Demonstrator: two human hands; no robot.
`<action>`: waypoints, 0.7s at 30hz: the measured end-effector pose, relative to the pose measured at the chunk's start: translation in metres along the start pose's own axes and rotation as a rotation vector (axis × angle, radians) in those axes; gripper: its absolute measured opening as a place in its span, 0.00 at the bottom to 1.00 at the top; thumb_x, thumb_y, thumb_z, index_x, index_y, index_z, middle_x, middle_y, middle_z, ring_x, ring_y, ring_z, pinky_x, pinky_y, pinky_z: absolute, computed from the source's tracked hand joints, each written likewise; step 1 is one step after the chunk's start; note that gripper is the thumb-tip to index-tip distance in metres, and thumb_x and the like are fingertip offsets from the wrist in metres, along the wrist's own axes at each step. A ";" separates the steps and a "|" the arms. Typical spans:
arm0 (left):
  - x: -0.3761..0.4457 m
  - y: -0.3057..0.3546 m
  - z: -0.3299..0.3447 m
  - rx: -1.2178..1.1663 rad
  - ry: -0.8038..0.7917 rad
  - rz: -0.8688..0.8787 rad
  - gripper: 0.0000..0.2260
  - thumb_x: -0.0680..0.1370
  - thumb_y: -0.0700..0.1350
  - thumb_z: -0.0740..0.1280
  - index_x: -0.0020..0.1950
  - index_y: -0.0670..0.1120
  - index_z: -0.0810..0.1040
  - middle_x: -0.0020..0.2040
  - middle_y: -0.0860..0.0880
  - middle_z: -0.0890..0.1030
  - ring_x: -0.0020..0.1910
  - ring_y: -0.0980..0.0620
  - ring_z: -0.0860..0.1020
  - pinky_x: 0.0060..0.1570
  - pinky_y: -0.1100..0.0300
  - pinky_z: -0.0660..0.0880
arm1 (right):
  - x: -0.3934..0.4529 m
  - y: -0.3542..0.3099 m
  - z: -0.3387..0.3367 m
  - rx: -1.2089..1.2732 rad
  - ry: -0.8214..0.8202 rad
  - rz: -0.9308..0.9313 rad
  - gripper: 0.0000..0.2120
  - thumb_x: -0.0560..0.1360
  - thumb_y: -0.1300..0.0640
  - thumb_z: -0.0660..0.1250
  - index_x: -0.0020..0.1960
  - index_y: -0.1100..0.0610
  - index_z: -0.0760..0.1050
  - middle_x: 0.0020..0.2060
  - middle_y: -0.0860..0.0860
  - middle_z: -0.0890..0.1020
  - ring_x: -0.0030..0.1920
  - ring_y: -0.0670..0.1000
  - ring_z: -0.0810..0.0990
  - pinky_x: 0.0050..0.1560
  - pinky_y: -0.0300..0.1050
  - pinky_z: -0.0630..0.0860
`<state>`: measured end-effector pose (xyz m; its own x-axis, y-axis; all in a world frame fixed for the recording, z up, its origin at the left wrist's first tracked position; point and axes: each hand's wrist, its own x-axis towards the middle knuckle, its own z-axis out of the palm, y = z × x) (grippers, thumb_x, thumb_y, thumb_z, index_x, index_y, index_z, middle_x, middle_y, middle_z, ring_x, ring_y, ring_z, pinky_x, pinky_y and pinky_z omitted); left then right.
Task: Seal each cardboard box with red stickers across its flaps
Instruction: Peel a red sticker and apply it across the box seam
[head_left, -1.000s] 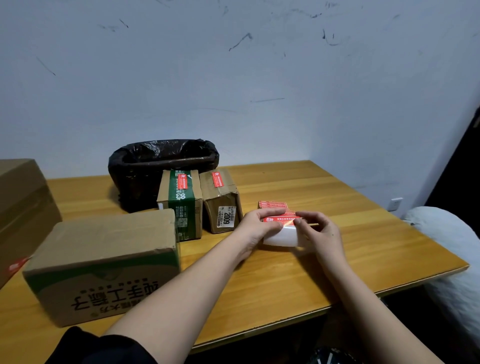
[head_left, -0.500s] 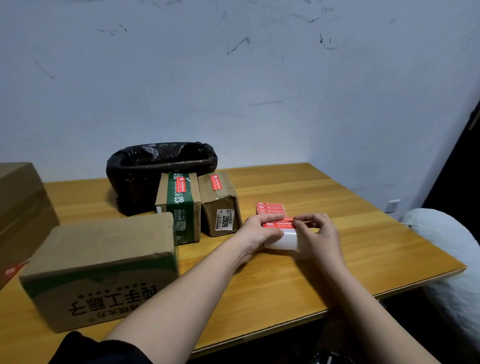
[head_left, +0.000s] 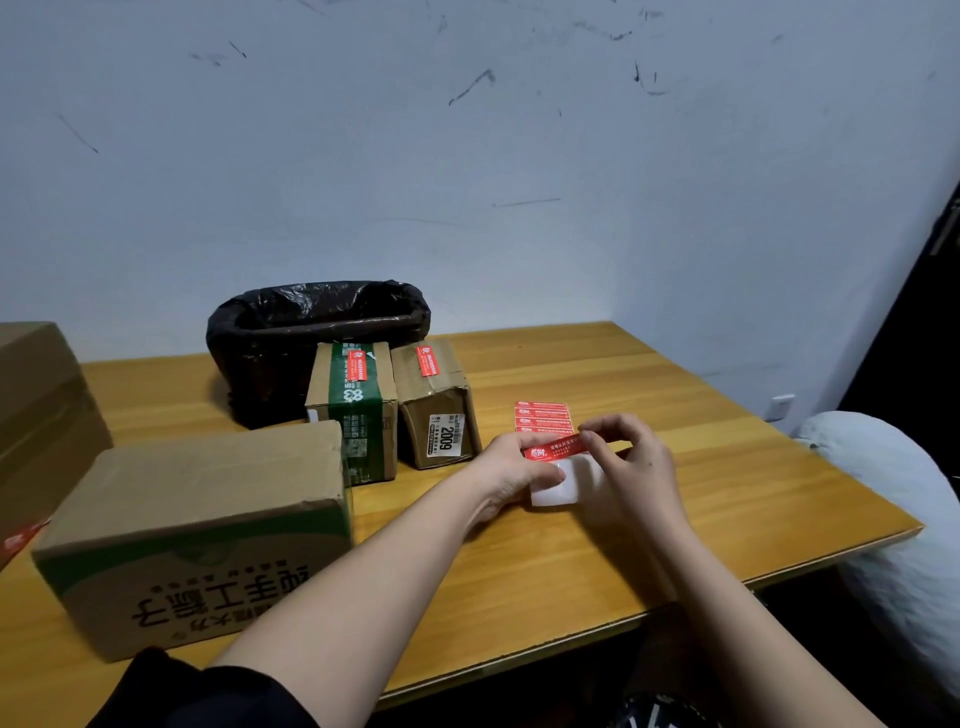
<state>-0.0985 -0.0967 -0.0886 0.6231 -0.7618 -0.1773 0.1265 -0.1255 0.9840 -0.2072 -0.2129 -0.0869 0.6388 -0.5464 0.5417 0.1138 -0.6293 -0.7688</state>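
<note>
Red sticker (head_left: 553, 448) (right end hand-hidden)

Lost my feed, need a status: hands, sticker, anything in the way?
Left hand holds white backing sheet. Right hand pinches red sticker, peeling it. Big box unsealed on top. Nothing in the way.

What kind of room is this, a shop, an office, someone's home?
Probably a plain room at home used for packing parcels. A wooden table stands in a corner of scuffed white walls, with cardboard boxes, a bin lined with a black bag, and a sheet of red stickers.
</note>
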 end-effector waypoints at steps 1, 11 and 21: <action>0.000 0.000 -0.001 0.023 0.003 -0.004 0.25 0.70 0.31 0.71 0.65 0.46 0.76 0.50 0.42 0.80 0.42 0.51 0.78 0.40 0.62 0.74 | 0.000 -0.001 0.000 -0.002 -0.004 -0.006 0.14 0.74 0.62 0.70 0.41 0.43 0.76 0.42 0.46 0.82 0.48 0.51 0.80 0.48 0.47 0.74; -0.001 0.000 -0.001 0.287 0.046 -0.001 0.30 0.63 0.38 0.74 0.65 0.48 0.73 0.59 0.41 0.78 0.58 0.44 0.78 0.58 0.53 0.76 | 0.003 -0.010 -0.006 0.078 0.037 -0.024 0.10 0.74 0.64 0.70 0.42 0.49 0.78 0.42 0.49 0.82 0.45 0.48 0.81 0.42 0.35 0.72; -0.001 0.002 -0.005 0.514 0.025 -0.030 0.33 0.68 0.43 0.76 0.70 0.48 0.68 0.62 0.45 0.74 0.59 0.47 0.75 0.62 0.52 0.74 | 0.006 -0.021 -0.010 0.159 0.138 0.018 0.09 0.75 0.64 0.69 0.42 0.50 0.77 0.40 0.46 0.82 0.41 0.38 0.79 0.44 0.31 0.72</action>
<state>-0.0949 -0.0935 -0.0865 0.6437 -0.7388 -0.1998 -0.2474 -0.4479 0.8592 -0.2134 -0.2079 -0.0642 0.5328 -0.6340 0.5605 0.2289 -0.5296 -0.8168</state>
